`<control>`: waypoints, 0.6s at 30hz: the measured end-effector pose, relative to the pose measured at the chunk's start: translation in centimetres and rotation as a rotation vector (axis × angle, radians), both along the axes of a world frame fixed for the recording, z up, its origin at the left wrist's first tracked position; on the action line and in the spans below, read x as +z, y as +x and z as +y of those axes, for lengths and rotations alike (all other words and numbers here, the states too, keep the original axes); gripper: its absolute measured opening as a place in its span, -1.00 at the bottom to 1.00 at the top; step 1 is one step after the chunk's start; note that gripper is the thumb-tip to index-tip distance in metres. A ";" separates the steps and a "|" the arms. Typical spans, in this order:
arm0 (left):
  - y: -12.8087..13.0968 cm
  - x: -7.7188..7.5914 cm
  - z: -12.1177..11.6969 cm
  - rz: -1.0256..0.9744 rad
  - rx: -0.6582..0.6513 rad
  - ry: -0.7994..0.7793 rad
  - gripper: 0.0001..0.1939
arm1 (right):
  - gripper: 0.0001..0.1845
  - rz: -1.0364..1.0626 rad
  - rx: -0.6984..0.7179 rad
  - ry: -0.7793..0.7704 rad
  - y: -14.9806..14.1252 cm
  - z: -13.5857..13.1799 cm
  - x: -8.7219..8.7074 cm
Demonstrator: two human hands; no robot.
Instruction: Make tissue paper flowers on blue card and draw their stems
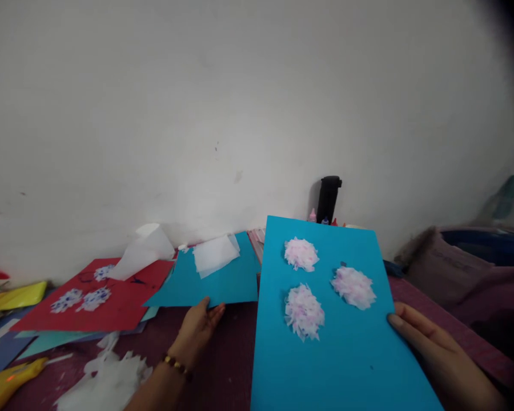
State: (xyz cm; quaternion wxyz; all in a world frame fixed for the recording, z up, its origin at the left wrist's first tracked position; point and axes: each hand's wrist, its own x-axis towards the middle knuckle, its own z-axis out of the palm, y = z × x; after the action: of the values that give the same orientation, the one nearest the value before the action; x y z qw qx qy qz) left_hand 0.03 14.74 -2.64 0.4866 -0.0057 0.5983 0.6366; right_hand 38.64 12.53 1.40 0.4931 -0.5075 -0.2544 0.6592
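Note:
My right hand [437, 348] grips the right edge of a blue sheet of card [342, 354], thumb on the front, and holds it up tilted toward me. Three ruffled, pale pink-white paper flowers [305, 311] sit on its upper half. My left hand [197, 328], with a beaded bracelet at the wrist, pinches the near edge of a second blue sheet [235, 285] between thumb and fingers. Stacked white tissue squares [215, 255] lie on that sheet. Left of it is a red sheet [128, 302] bearing three blue-and-white paper flowers [95, 298].
A yellow glue gun [15, 379] lies at the lower left beside crumpled white tissue [107, 379]. Curled white paper [145, 251] rests on the red sheet. A black bottle [328, 197] and small coloured bottles stand behind the raised card, near the wall [240, 114].

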 end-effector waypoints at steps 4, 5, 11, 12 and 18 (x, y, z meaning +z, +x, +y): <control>1.3 0.2 2.9 -0.062 -0.019 0.056 -0.80 | -0.64 0.036 0.015 0.003 -0.5 0.0 0.2; 1.6 0.2 3.6 -0.071 -0.018 0.078 -0.78 | -0.64 0.045 0.020 0.003 -0.5 0.1 0.1; 2.4 0.4 6.5 -0.077 0.015 0.207 -0.76 | -0.65 -0.031 0.051 0.022 -1.0 0.7 -0.8; 2.5 0.4 6.5 -0.077 0.012 0.220 -0.76 | -0.66 -0.054 0.055 0.030 -1.1 0.8 -0.9; 4.8 0.5 3.2 -0.103 -0.152 0.248 -0.78 | -0.69 -0.075 0.122 0.071 -1.9 0.8 -1.2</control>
State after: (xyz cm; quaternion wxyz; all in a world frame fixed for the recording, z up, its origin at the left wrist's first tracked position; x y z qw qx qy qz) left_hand 4.86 17.96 -2.16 0.5604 0.0671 0.4880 0.6658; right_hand 36.75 13.30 0.18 0.4599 -0.4975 -0.3261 0.6593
